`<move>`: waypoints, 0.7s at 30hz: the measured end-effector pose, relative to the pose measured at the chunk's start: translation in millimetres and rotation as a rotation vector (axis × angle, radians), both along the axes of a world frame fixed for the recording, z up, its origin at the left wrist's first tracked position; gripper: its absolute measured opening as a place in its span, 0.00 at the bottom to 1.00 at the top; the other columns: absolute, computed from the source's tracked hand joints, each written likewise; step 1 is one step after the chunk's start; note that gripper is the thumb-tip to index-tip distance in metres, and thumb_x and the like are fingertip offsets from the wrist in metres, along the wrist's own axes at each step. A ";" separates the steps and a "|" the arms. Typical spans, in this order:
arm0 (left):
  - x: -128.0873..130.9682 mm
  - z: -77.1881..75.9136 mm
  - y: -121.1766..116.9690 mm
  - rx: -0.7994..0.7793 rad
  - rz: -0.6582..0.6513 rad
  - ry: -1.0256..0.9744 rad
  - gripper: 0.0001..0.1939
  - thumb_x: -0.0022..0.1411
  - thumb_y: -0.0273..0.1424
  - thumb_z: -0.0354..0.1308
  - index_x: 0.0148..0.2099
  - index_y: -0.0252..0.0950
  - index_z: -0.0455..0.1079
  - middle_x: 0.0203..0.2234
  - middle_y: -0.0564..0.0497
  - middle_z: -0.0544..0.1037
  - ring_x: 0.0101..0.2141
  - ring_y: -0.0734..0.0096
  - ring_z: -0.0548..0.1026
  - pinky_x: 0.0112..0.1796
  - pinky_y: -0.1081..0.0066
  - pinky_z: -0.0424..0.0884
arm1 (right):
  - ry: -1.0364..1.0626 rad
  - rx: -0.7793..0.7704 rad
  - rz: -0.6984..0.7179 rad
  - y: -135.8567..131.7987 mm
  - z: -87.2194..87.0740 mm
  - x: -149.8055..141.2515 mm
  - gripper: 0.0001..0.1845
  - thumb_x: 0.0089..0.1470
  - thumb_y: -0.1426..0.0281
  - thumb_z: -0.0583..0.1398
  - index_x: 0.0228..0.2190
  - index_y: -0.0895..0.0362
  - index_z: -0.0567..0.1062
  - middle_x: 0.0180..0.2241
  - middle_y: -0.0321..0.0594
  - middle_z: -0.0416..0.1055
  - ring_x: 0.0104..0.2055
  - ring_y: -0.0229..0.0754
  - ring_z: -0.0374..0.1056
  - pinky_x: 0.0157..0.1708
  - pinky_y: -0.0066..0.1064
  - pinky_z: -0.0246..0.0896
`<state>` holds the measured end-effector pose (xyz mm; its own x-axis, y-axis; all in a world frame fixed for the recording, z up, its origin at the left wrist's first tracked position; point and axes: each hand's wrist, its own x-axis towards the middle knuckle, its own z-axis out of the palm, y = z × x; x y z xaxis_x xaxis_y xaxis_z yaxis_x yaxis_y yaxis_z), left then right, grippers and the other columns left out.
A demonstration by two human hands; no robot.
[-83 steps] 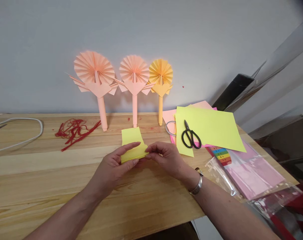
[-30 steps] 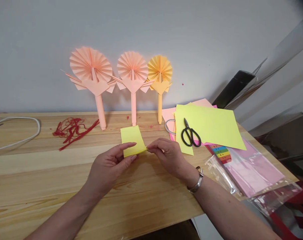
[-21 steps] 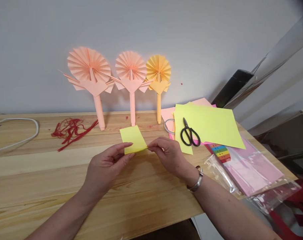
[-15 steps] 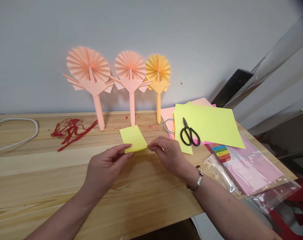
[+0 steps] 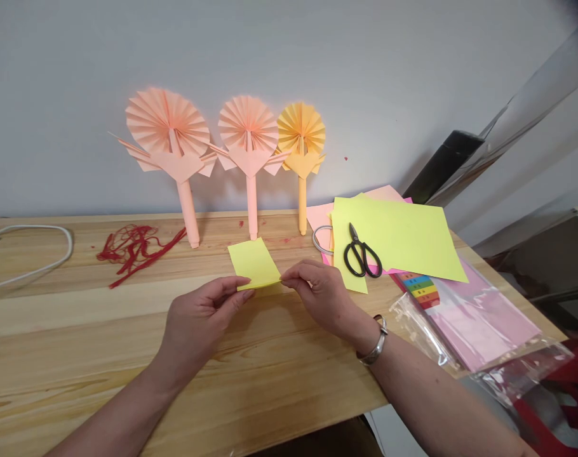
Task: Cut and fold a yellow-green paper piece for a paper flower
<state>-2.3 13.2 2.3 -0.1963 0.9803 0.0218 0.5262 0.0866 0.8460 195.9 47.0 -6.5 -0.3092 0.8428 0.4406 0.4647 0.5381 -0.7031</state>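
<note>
Left hand (image 5: pixel 194 319) pinching yellow paper (image 5: pixel 253 261) by near edge, right hand (image 5: pixel 324 295) its corner, seemingly keeping it straight; scissors (image 5: pixel 354 235) beyond right hand.

The left hand (image 5: pixel 197 320) and right hand (image 5: pixel 323 293) pinch a yellow strip (image 5: pixel 253 261) at its near corners — black scissors (image 5: pixel 356 241) lie on a larger sheet (image 5: pixel 408 238).

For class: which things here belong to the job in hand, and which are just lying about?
In the job: small yellow paper, held by left hand and right hand; perhaps large yellow sheet, similar colour.

Apparently idle: black scissors, red threads, white cable, pink pack, fan-topped figures.
</note>
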 end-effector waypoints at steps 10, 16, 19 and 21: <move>-0.9 -4.2 0.1 0.029 -0.021 -0.007 0.13 0.51 0.43 0.60 0.36 0.43 0.76 0.28 0.54 0.82 0.31 0.64 0.79 0.37 0.70 0.72 | -0.027 -0.020 0.004 -0.5 1.8 0.3 0.08 0.53 0.78 0.57 0.29 0.57 0.76 0.30 0.38 0.74 0.32 0.37 0.70 0.33 0.27 0.65; 0.4 -4.1 0.8 0.035 -0.029 -0.023 0.11 0.51 0.43 0.61 0.34 0.43 0.76 0.27 0.55 0.82 0.30 0.65 0.79 0.37 0.71 0.72 | -0.037 -0.054 -0.006 -0.3 1.6 -1.1 0.08 0.52 0.79 0.57 0.29 0.57 0.76 0.29 0.38 0.74 0.32 0.37 0.70 0.32 0.28 0.65; -0.1 -4.6 0.6 0.035 -0.026 -0.018 0.11 0.51 0.43 0.61 0.34 0.43 0.76 0.28 0.55 0.82 0.31 0.65 0.79 0.38 0.71 0.72 | -0.031 -0.065 -0.005 -0.1 1.8 -1.3 0.08 0.52 0.78 0.57 0.29 0.57 0.76 0.30 0.38 0.75 0.32 0.37 0.70 0.33 0.28 0.65; -0.2 -4.4 0.3 0.037 -0.024 -0.034 0.11 0.51 0.42 0.61 0.34 0.43 0.76 0.28 0.55 0.82 0.31 0.66 0.78 0.37 0.72 0.72 | -0.023 -0.069 -0.003 0.0 2.1 -1.3 0.07 0.52 0.78 0.58 0.29 0.57 0.76 0.30 0.38 0.75 0.32 0.37 0.70 0.33 0.28 0.65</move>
